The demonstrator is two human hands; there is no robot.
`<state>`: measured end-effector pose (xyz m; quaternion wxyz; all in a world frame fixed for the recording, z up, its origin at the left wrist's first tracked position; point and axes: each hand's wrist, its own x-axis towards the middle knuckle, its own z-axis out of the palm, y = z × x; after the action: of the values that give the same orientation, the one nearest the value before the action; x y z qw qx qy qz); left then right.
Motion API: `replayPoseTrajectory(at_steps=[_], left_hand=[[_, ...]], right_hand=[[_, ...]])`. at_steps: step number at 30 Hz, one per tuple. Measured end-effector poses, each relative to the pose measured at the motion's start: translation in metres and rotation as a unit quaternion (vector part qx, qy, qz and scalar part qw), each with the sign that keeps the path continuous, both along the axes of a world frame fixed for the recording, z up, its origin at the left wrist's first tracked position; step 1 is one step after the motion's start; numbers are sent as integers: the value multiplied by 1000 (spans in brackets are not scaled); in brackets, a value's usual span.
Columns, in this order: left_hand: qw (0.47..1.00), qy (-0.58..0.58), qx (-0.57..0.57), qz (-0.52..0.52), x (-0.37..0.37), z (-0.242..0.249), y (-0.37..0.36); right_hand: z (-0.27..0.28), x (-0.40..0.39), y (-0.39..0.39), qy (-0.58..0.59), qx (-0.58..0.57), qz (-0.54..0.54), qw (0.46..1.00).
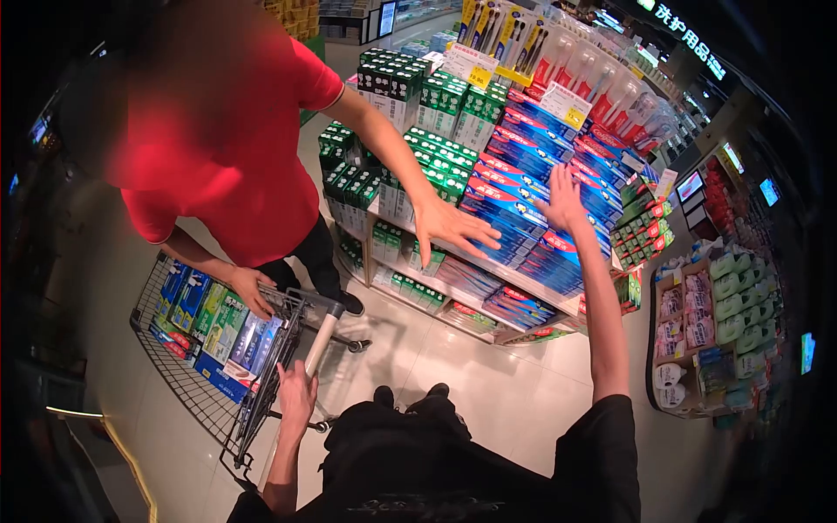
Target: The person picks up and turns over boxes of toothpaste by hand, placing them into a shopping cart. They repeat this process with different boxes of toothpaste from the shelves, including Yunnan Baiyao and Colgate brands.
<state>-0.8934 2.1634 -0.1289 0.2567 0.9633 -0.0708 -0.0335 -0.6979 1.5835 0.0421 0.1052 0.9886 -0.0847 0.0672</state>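
Note:
My right hand (567, 202) reaches out over stacked blue and red toothpaste boxes (514, 199) on the display, its fingers extended over their tops; whether it touches them is hard to tell. My left hand (296, 394) is low beside the handle end of a wire shopping cart (161, 336), fingers apart, holding nothing visible. Blue, green and white boxes (209, 309) lie in the cart. A co-worker's hand (451, 228) is spread at the front edge of the toothpaste stacks, left of my right hand. The co-worker's other hand (251, 286) rests near the cart's rim.
A person in a red shirt (253, 174) stands at the left. Green boxes (440, 161) and hanging toothbrush packs (506, 35) share the display, above lower shelves (418, 279). At right stands a bin of bottles and pouches (737, 288). Tiled floor (514, 383) lies between.

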Motion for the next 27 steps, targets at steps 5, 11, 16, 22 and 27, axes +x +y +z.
replayPoseTrajectory(at_steps=[5, 11, 16, 22, 27], left_hand=[[1000, -14, -15, 13, 0, -3, 0], [998, -11, -46, 37, -1, -8, -6], [998, -45, -8, 31, -1, -3, -5], [1000, 10, 5, 1, 2, 2, -3], [1000, -3, -21, 6, 1, 1, -2]], right_hand=[[-184, -87, 86, 262, -41, 5, 964], [-331, -162, 119, 483, 253, 87, 834], [-351, -202, 121, 358, 283, -18, 890], [-394, -313, 105, 312, 373, -190, 853], [-415, -412, 106, 420, 451, -390, 684]])
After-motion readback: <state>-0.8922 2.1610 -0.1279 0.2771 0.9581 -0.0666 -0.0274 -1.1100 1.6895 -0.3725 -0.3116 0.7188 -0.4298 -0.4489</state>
